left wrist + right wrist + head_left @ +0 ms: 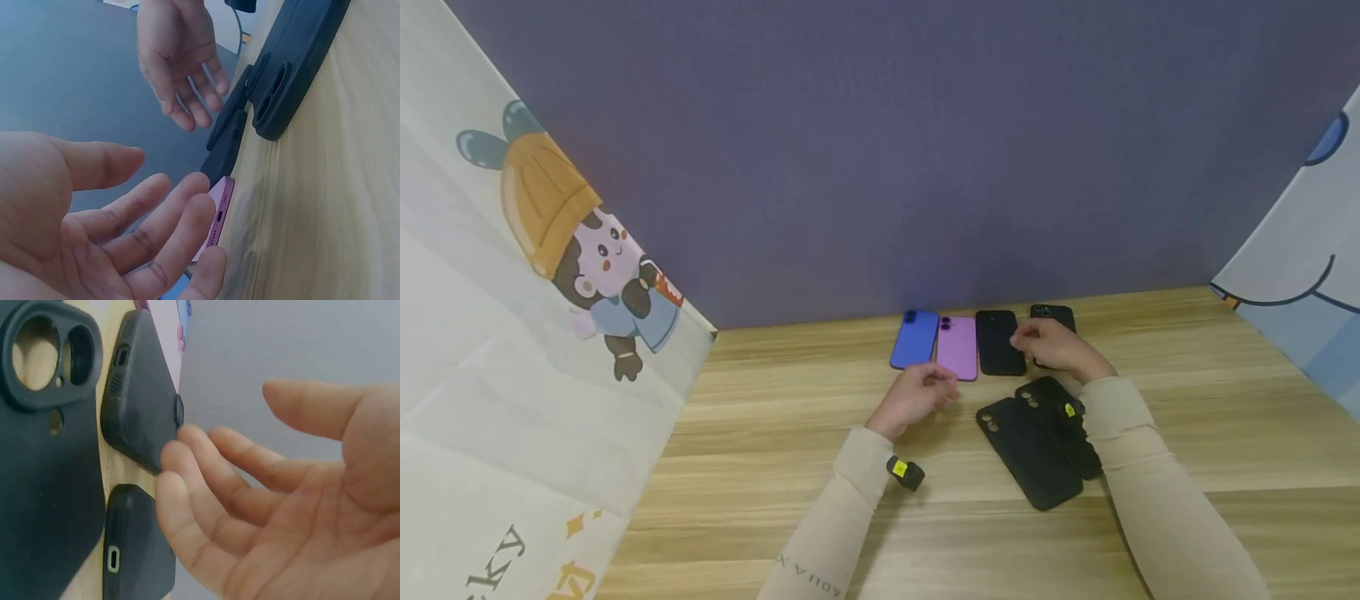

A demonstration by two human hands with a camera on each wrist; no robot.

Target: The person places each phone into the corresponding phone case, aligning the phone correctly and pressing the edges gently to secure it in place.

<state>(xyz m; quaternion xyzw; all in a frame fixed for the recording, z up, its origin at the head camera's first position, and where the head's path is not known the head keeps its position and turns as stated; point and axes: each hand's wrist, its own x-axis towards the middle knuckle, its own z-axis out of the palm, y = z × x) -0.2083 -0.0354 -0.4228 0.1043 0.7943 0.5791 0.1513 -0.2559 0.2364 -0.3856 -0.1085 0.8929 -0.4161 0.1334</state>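
My left hand (919, 396) hovers just in front of a pink phone (957, 354), fingers loosely bent and holding nothing. Left of that phone lies a blue phone (914, 343). My right hand (1054, 345) is above two black phones, one in the row's middle (997, 350) and one at its right end (1060, 313), which it partly covers. In the right wrist view its relaxed fingers (200, 519) come close over the black phones and grip nothing. Two empty black phone cases (1030, 457) lie overlapping below the right hand, their camera cutouts showing wood through them.
The phones stand in a row on the wood-grain table (760, 467), near a dark blue-grey backing panel (880, 150). White sheets with cartoon prints (617, 258) hang at both sides. A small black wrist camera (907, 473) sits on the left sleeve.
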